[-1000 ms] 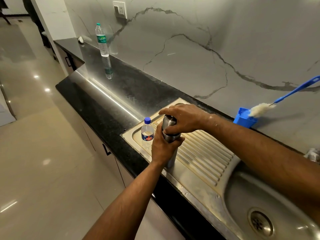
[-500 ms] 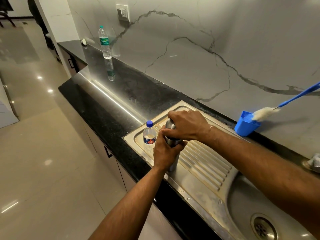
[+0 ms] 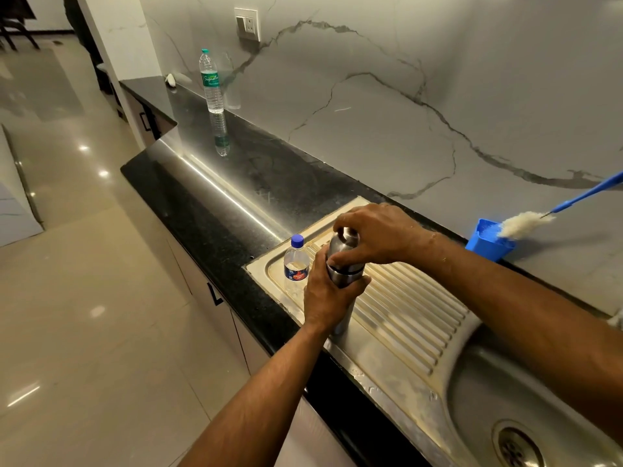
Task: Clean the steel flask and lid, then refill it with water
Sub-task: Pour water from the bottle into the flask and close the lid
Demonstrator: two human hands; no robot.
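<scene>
The steel flask stands upright on the ribbed steel drainboard. My left hand grips its body from the near side. My right hand comes over the top and its fingers curl round the steel lid, which sits on the flask's neck. Most of the flask's middle is hidden behind my left hand.
A small water bottle with a blue cap stands just left of the flask. A tall water bottle is far back on the black counter. A blue cup holding a bottle brush sits at the wall. The sink basin lies right.
Both hands stay on the flask and lid in the same place. My right hand's fingers have shifted a little round the lid. The camera has drifted slightly.
</scene>
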